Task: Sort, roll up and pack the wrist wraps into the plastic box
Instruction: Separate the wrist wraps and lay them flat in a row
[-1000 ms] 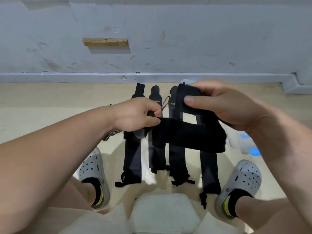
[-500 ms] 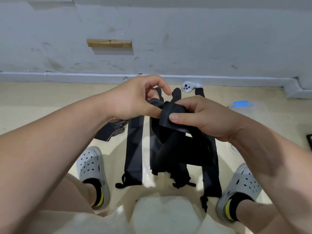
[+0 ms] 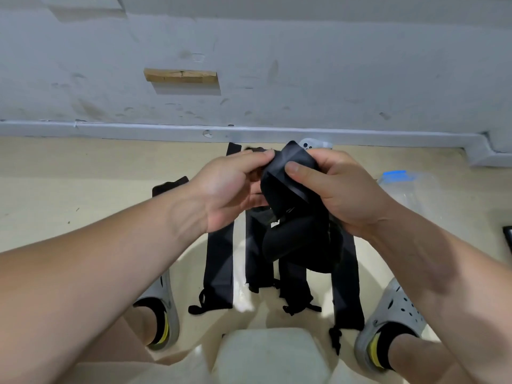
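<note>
Both hands hold one black wrist wrap (image 3: 285, 187) in the air, in front of the person and above the floor (image 3: 83, 189). The left hand (image 3: 230, 189) pinches the upper left edge of the wrap with curled fingers. The right hand (image 3: 343, 189) grips it from the other side: the thumb lies on the front face and the fingers are curled behind it. The part between the hands is folded or partly rolled, and the loose end hangs down under the hands in a soft loop.

The other wraps (image 3: 219, 267) lie flat on the floor below, side by side as long strips, with their thin loops toward the person. The hanging end covers part of the middle strips. The plastic box (image 3: 410, 189), clear with a blue part, stands on the floor to the right of the right hand, apart from it. Grey clogs (image 3: 393, 320) are on both sides of the strips, and a white stool (image 3: 271, 356) is at the near edge.
</note>
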